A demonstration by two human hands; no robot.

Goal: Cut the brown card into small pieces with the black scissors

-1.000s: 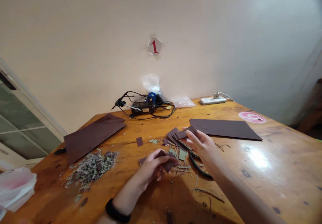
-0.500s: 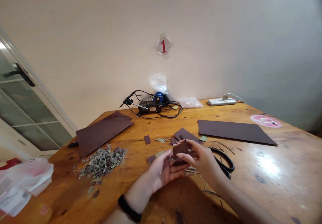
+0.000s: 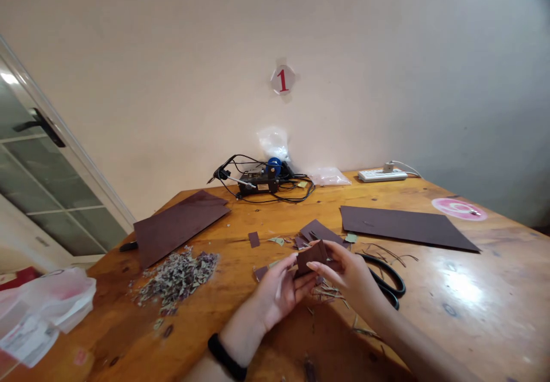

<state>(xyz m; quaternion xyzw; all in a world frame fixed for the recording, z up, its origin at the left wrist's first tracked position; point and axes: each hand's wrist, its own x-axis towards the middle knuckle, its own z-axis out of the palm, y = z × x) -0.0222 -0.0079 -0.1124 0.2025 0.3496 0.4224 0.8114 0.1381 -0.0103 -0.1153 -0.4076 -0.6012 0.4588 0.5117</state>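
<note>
Between my two hands is a small folded piece of dark brown card [image 3: 311,257], held up above the table. My left hand [image 3: 279,290] grips its left side, thumb on the near face and fingers beneath. On the right side my right hand [image 3: 344,264] pinches it, thumb in front and fingers behind. Just beyond lie cut brown card pieces [image 3: 317,231] and a pale green scrap [image 3: 351,237]. Black-handled scissors [image 3: 393,282] rest by my right hand, their blades hidden. Thin cut strips [image 3: 329,291] lie beneath my hands.
A heap of small shredded scraps [image 3: 180,279] is at the left, near large brown sheets [image 3: 183,227]. Another large brown sheet [image 3: 408,227] lies at the right. Behind stand a black device with cables [image 3: 260,181] and a white power strip [image 3: 382,174]. A plastic bag [image 3: 55,302] sits far left.
The brown card has tilted a little between my hands, its right side rising. My grip looks the same. The whole view has shifted slightly.
</note>
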